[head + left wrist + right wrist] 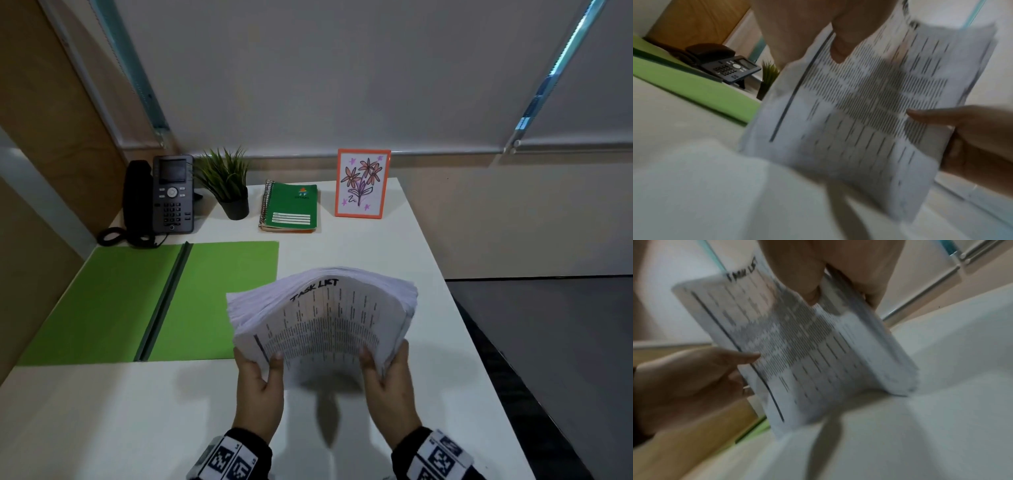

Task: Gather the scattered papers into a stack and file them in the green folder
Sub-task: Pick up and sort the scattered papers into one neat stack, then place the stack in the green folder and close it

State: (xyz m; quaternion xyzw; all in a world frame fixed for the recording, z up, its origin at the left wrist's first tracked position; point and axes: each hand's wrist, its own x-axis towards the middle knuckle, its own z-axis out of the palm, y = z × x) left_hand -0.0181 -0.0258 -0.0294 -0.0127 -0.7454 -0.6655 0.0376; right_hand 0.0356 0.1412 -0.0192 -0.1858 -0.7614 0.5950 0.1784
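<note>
A thick stack of printed papers (325, 318), its top sheet a table headed "TASK LIST", stands bowed over the white desk (137, 411). My left hand (260, 383) grips its left edge, thumb on the front sheet. My right hand (387, 380) grips the right edge the same way. The wrist views show the papers (865, 105) (795, 347) blurred; the right wrist view shows their lower edge near or on the desk. The green folder (144, 301) lies open and flat to the left, its spine clip down the middle. It also shows at the left in the left wrist view as the green folder (701, 87).
Along the back of the desk stand a black desk phone (164, 198), a small potted plant (229, 188), a green spiral notebook (291, 209) and an orange-framed flower drawing (363, 183). The desk's right edge (479, 359) drops to a dark floor.
</note>
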